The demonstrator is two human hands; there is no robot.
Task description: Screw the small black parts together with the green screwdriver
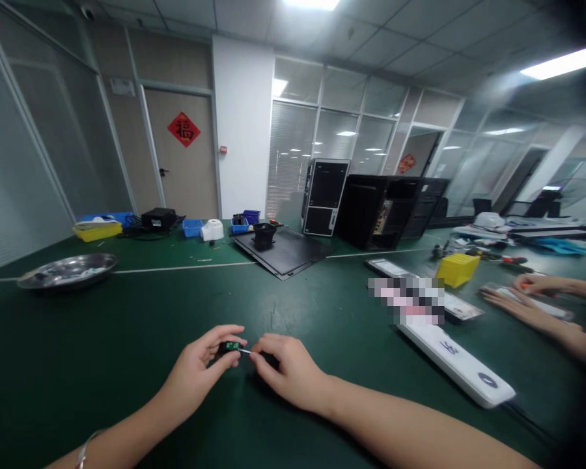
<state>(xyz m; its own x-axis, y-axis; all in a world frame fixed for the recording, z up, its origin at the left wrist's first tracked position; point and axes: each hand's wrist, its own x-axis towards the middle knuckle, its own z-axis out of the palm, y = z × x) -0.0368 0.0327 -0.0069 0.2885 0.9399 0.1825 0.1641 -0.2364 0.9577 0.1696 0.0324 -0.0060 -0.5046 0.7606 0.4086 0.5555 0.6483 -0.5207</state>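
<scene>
Head view: the left hand [198,368] is pinching a small green circuit board [232,346] in its fingers, while the right hand [286,372] is grasping what seems a thin metal pin [245,351] at the board, just left of a white power strip [456,368] on the green bench [78,352].

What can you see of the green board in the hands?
The green board is small and looks like a circuit board, with a black part at its left end; fine detail is too small to make out. The left hand pinches it. A thin metal shaft runs from its right end to the right hand.
</scene>
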